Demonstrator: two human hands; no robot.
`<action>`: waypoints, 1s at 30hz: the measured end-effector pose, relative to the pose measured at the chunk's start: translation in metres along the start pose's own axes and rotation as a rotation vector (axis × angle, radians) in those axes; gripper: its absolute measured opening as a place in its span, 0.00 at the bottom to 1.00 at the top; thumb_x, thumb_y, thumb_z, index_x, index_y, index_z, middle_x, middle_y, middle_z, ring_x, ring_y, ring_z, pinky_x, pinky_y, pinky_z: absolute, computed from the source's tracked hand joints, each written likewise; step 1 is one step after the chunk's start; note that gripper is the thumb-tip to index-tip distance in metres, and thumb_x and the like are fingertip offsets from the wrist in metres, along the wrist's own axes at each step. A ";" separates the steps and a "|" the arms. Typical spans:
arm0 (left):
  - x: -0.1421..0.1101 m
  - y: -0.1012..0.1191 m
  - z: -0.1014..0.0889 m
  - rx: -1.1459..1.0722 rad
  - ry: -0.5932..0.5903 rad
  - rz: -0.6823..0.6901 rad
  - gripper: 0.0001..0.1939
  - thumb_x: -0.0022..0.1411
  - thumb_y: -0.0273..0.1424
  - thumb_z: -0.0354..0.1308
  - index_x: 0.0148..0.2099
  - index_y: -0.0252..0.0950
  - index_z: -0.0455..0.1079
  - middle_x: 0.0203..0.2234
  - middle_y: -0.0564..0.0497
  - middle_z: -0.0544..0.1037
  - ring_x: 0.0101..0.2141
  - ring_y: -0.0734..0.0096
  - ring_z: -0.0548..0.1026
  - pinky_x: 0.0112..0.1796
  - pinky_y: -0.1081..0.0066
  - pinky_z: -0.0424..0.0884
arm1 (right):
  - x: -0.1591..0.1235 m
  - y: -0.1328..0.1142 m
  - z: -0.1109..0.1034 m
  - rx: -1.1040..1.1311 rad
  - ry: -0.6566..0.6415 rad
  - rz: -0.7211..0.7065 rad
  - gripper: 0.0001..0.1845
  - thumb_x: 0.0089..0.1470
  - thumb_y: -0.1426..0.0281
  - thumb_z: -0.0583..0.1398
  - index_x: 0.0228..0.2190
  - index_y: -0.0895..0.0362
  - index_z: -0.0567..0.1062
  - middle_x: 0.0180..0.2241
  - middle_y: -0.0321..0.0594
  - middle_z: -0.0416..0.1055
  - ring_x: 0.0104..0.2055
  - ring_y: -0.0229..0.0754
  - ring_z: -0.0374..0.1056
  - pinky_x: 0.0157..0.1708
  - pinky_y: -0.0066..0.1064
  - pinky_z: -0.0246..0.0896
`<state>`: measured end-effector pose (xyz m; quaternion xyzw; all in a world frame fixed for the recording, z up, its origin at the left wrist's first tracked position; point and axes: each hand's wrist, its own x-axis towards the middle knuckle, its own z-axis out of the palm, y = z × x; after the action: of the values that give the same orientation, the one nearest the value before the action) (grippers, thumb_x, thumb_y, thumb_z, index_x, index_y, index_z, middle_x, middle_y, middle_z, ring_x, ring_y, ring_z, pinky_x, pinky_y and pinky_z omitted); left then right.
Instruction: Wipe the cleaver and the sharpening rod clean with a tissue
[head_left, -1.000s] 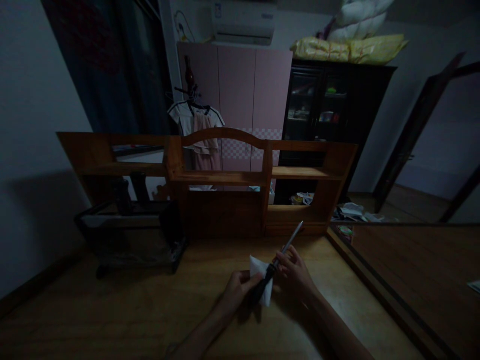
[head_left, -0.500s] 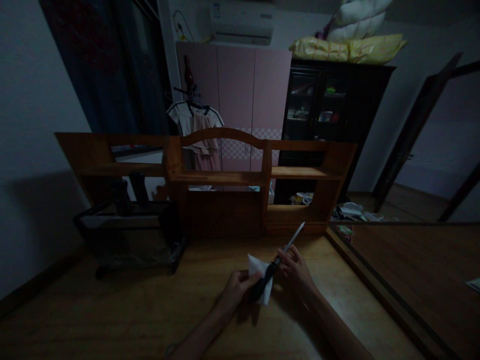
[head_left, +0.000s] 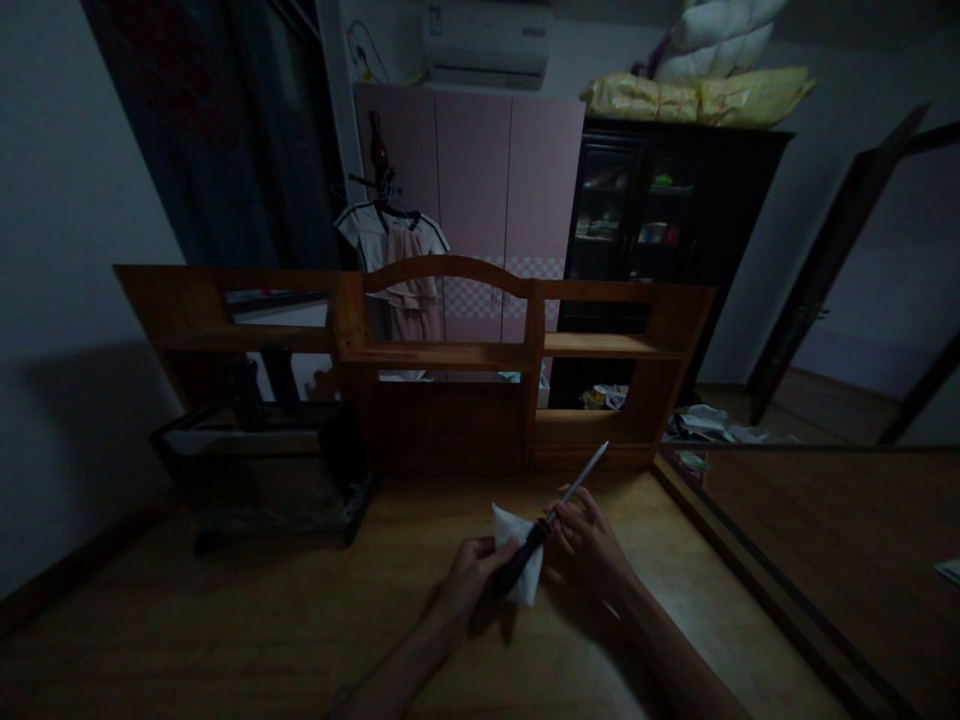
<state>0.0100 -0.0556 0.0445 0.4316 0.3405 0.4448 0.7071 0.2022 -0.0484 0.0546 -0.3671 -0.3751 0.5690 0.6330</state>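
Above the wooden tabletop, my left hand (head_left: 472, 575) is closed on the dark handle of a screwdriver (head_left: 523, 556), with the thumb across it. A folded white tissue or wipe (head_left: 508, 522) lies behind the handle, in the same grip. The bare metal shaft slants up and away to the right. My right hand (head_left: 591, 532) has its fingertips closed about the shaft near the collar, while the pointed end sticks out past them. Some of the right fingertips are hidden, and the light is dim.
A wooden shelf unit (head_left: 439, 355) stands along the far side of the tabletop (head_left: 300, 620). On the left is a dark-framed glass tank (head_left: 259, 490) with two black upright pieces. A dark raised edge (head_left: 739, 560) borders the right side.
The screwdriver handle and the white tissue have shifted slightly left. My right fingers have moved a little on the shaft; both hands keep their hold.
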 end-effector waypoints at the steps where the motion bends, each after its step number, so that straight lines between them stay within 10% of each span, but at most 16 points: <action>1: 0.001 0.000 -0.001 0.005 0.002 0.009 0.19 0.50 0.41 0.66 0.32 0.27 0.77 0.28 0.42 0.79 0.26 0.66 0.74 0.27 0.74 0.66 | 0.001 0.001 -0.001 -0.006 0.004 -0.005 0.18 0.44 0.63 0.67 0.37 0.50 0.69 0.32 0.37 0.76 0.32 0.39 0.71 0.31 0.28 0.62; 18: 0.008 -0.006 -0.007 -0.215 0.111 0.003 0.16 0.52 0.39 0.64 0.35 0.29 0.75 0.31 0.43 0.80 0.29 0.63 0.77 0.31 0.71 0.71 | 0.007 0.003 -0.008 0.012 0.056 -0.055 0.15 0.45 0.65 0.67 0.33 0.53 0.68 0.25 0.33 0.71 0.24 0.34 0.66 0.23 0.23 0.59; 30: 0.013 -0.003 -0.013 -0.368 0.044 -0.238 0.25 0.59 0.47 0.55 0.40 0.25 0.73 0.31 0.39 0.80 0.29 0.59 0.78 0.32 0.67 0.74 | 0.004 0.006 -0.007 -0.004 0.024 0.001 0.16 0.45 0.64 0.67 0.34 0.53 0.67 0.25 0.32 0.69 0.21 0.31 0.62 0.20 0.22 0.57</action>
<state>0.0049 -0.0401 0.0355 0.2421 0.3176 0.4221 0.8139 0.2059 -0.0439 0.0467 -0.3752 -0.3684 0.5643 0.6364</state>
